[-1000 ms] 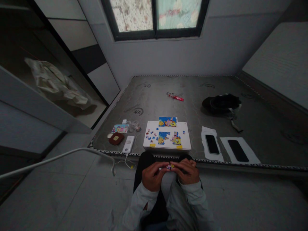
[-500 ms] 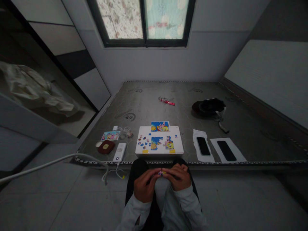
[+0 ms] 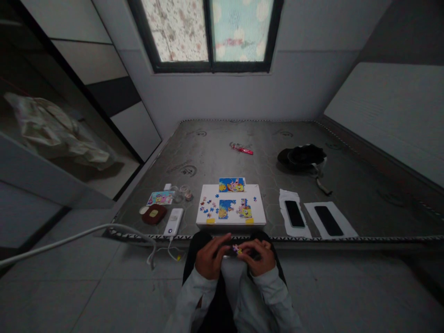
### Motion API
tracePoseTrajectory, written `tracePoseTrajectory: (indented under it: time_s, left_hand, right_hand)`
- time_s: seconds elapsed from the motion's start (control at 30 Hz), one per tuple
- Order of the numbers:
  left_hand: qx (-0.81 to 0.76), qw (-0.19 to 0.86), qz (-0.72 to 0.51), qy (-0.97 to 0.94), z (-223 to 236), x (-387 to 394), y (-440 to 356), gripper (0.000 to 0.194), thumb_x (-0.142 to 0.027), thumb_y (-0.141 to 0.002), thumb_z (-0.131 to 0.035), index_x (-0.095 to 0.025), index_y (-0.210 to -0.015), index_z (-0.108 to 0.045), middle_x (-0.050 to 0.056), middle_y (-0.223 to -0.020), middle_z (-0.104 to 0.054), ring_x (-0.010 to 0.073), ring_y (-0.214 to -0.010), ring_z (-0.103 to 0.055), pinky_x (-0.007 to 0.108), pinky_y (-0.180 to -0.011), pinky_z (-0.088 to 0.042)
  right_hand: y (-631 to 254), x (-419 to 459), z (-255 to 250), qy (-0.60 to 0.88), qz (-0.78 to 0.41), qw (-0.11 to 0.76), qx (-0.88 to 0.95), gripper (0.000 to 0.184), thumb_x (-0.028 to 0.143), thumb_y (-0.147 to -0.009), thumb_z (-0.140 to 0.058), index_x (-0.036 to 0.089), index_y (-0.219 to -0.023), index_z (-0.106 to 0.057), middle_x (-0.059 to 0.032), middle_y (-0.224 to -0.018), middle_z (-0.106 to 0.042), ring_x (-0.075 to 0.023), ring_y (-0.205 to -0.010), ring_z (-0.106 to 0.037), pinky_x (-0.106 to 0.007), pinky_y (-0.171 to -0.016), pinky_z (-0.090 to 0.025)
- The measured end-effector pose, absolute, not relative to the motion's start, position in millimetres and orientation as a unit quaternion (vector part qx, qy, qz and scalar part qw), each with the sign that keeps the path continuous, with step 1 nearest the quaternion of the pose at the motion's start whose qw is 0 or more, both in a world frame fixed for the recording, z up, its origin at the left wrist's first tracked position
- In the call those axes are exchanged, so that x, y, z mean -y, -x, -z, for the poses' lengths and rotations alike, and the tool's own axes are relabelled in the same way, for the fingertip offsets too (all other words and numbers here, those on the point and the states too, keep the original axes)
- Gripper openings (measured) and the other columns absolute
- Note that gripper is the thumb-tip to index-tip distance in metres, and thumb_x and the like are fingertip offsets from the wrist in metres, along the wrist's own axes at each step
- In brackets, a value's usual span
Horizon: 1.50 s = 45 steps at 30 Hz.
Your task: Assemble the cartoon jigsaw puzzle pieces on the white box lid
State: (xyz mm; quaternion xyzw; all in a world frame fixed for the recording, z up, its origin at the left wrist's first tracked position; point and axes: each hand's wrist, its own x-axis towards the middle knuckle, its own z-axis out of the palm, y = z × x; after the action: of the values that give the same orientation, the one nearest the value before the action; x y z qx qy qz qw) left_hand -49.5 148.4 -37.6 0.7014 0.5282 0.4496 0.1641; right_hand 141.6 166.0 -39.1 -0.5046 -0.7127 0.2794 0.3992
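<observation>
Between the thumb and fingers of my right hand (image 3: 258,256) is a small pink and yellow cluster of jigsaw puzzle pieces (image 3: 237,249), held above my lap. My left hand (image 3: 212,256) is just left of it, fingers apart and holding nothing. Beyond my knees lies a white box (image 3: 208,192). On its top are a partly joined blue puzzle section (image 3: 225,210), a second joined section with a yellow figure (image 3: 246,211), and several loose pieces (image 3: 208,203) on the left. The picture card (image 3: 231,184) rests at the box's far edge.
Left of the box are a white power bank (image 3: 174,222) with a cable, a brown pouch (image 3: 154,214), and a colourful card (image 3: 160,198). On the right are two phones (image 3: 294,214) on white sheets and a dark cap (image 3: 301,157). A red packet (image 3: 243,149) lies farther back.
My left hand has let go of the puzzle pieces and drawn slightly away with its fingers spread. The cluster stays in my right hand. The view has tilted up slightly.
</observation>
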Motion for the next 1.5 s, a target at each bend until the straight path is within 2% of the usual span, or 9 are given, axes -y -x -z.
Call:
tracePoseTrajectory:
  time_s: [0.1,0.23,0.37,0.47,0.6,1.03,1.5]
  left_hand:
    - [-0.627,0.14,-0.333,-0.69,70.7,-170.5,63.7,0.034,-0.029,-0.098,-0.043,-0.024,-0.124,-0.065,0.006,-0.125,-0.067,0.0184,-0.113,-0.064,0.031,-0.096,-0.054]
    - [-0.693,0.161,-0.128,-0.691,102.9,-196.1,66.7,0.043,-0.031,-0.099,-0.039,-0.026,-0.139,-0.052,0.005,-0.146,-0.051,0.0226,-0.112,-0.064,0.036,-0.089,-0.057]
    - [-0.693,0.182,-0.048,-0.696,113.5,-214.1,53.4,0.053,-0.036,-0.098,-0.036,-0.027,-0.15,-0.036,0.006,-0.156,-0.036,0.027,-0.114,-0.063,0.041,-0.087,-0.058]
    - [-0.706,0.195,-0.005,-0.68,116.7,-222.5,43.7,0.059,-0.039,-0.096,-0.039,-0.027,-0.153,-0.03,0.008,-0.159,-0.028,0.029,-0.105,-0.067,0.045,-0.088,-0.057]
    - [-0.727,0.187,0.005,-0.66,121.9,-225.4,36.4,0.061,-0.044,-0.096,-0.036,-0.026,-0.153,-0.029,0.009,-0.161,-0.024,0.0304,-0.098,-0.068,0.048,-0.085,-0.057]
    - [-0.735,0.185,0.013,-0.652,127.2,-222.7,30.9,0.062,-0.045,-0.095,-0.036,-0.026,-0.154,-0.028,0.009,-0.161,-0.022,0.0279,-0.099,-0.068,0.043,-0.086,-0.056]
    - [-0.735,0.185,0.021,-0.652,125.9,-223.3,30.6,0.063,-0.045,-0.095,-0.035,-0.024,-0.154,-0.027,0.01,-0.162,-0.02,0.0281,-0.094,-0.069,0.044,-0.084,-0.056]
  right_hand:
    - [-145.5,-169.5,51.1,0.521,-0.325,0.381,0.691,0.025,0.051,-0.078,-0.068,0.027,-0.082,-0.074,0.003,-0.067,-0.072,-0.014,-0.06,-0.065,-0.032,-0.074,-0.038]
    - [-145.1,-168.3,59.5,0.541,-0.336,0.396,0.661,0.025,0.05,-0.079,-0.067,0.027,-0.081,-0.073,0.0025,-0.068,-0.072,-0.0144,-0.061,-0.064,-0.032,-0.076,-0.04]
    - [-142.5,-166.4,62.2,0.54,-0.348,0.396,0.656,0.024,0.051,-0.077,-0.068,0.027,-0.08,-0.073,0.0016,-0.073,-0.074,-0.0154,-0.063,-0.065,-0.032,-0.076,-0.042]
    - [-142.1,-166.8,62.7,0.538,-0.351,0.395,0.657,0.024,0.05,-0.077,-0.068,0.027,-0.081,-0.073,0.0014,-0.073,-0.074,-0.0158,-0.063,-0.066,-0.033,-0.077,-0.042]
    - [-142.7,-167.6,61.4,0.538,-0.357,0.394,0.655,0.022,0.048,-0.076,-0.069,0.027,-0.081,-0.073,0.003,-0.07,-0.072,-0.015,-0.062,-0.065,-0.031,-0.077,-0.042]
    - [-140.9,-167.2,60.8,0.543,-0.349,0.397,0.653,0.022,0.048,-0.077,-0.067,0.027,-0.079,-0.073,0.0017,-0.067,-0.072,-0.016,-0.062,-0.066,-0.031,-0.074,-0.045]
    - [-140.9,-166.0,57.7,0.547,-0.35,0.393,0.651,0.022,0.047,-0.076,-0.067,0.026,-0.08,-0.073,0.002,-0.068,-0.072,-0.0151,-0.062,-0.065,-0.032,-0.078,-0.045]
